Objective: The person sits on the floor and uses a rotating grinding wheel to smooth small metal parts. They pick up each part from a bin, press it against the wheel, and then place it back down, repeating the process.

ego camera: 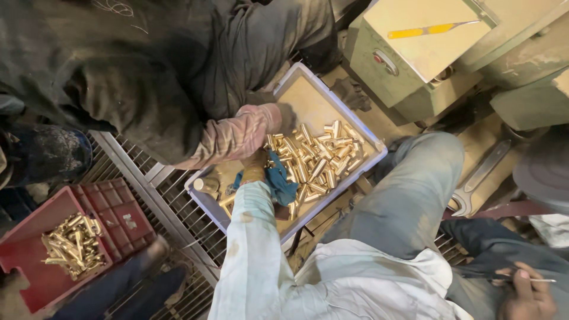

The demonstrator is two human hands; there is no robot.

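glossy brass fittings (314,160), matt plastic tray (332,98)

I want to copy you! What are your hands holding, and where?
Right hand pinches a thin metal stick at one end. Left hand seems to clutch a blue cloth's edge.

One view only, from my head, looking nearly straight down at my lap and the floor grating (178,201). Fairly close: my left sleeve (249,249) and knee (409,189) fill the lower middle. The white tray (323,98) sits centre frame, its long edges running diagonally. A red crate (35,261) is cut by the left bottom corner; a green machine (415,65) takes the top right. No second view to overlap.
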